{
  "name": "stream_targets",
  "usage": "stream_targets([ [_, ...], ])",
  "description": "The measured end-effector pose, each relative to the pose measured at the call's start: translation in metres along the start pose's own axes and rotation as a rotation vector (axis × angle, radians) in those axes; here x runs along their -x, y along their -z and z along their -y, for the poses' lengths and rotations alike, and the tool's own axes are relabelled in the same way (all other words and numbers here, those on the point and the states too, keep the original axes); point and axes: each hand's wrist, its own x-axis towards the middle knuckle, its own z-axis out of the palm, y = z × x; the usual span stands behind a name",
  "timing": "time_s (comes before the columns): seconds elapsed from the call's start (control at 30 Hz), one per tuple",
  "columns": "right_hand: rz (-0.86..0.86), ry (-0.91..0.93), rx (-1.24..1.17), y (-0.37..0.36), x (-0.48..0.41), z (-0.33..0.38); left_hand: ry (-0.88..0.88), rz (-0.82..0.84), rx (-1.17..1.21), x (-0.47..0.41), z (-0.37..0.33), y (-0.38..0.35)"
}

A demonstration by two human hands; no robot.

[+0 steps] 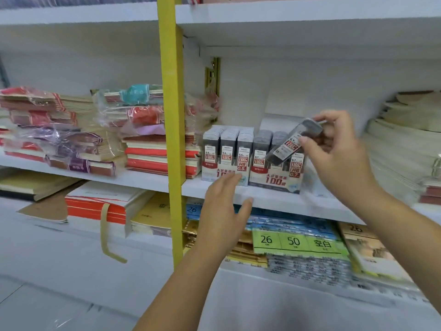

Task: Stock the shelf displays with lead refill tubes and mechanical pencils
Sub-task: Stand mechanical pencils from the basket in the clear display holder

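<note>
Two display boxes of lead refill tubes stand side by side on the white shelf (274,199): a white 0.5 box (226,154) on the left and a dark 0.7 box (269,168) on the right. My right hand (338,154) pinches a dark lead refill tube (292,143), tilted, just above the right end of the 0.7 box. My left hand (224,211) hovers with straight fingers in front of the 0.5 box, at the shelf's edge, holding nothing.
A yellow upright post (173,115) divides the shelving just left of the boxes. Wrapped notebook stacks (71,130) fill the shelf to the left, pale paper stacks (405,144) the right. Index-tab packs (298,242) lie on the shelf below.
</note>
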Motion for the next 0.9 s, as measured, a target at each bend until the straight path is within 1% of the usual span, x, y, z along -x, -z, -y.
stream_targets([
  [0.07,-0.002,0.097,0.123,0.002,-0.021,-0.002,-0.04,0.008,-0.089,-0.008,0.008,-0.008],
  [0.13,0.052,0.137,0.225,0.002,-0.035,-0.008,-0.063,0.007,-0.155,-0.013,0.015,-0.017],
  [0.23,0.143,0.145,0.308,-0.005,-0.043,-0.019,-0.101,-0.024,-0.225,-0.016,0.022,-0.027],
  [0.4,0.238,0.103,0.43,-0.018,-0.047,-0.031,-0.122,-0.052,-0.246,-0.016,0.027,-0.033],
  [0.5,0.223,0.07,0.401,-0.019,-0.047,-0.032,-0.121,-0.055,-0.237,-0.016,0.027,-0.032],
  [0.6,0.211,0.115,0.511,-0.018,-0.044,-0.033,-0.126,-0.051,-0.238,-0.014,0.026,-0.032],
  [0.77,0.245,0.144,0.646,-0.015,-0.036,-0.035,-0.103,-0.041,-0.227,-0.015,0.025,-0.032],
  [0.83,0.232,0.143,0.628,-0.013,-0.032,-0.036,-0.103,-0.039,-0.211,-0.014,0.023,-0.032],
  [0.9,0.191,0.117,0.518,-0.012,-0.03,-0.035,-0.102,-0.036,-0.21,-0.014,0.023,-0.031],
])
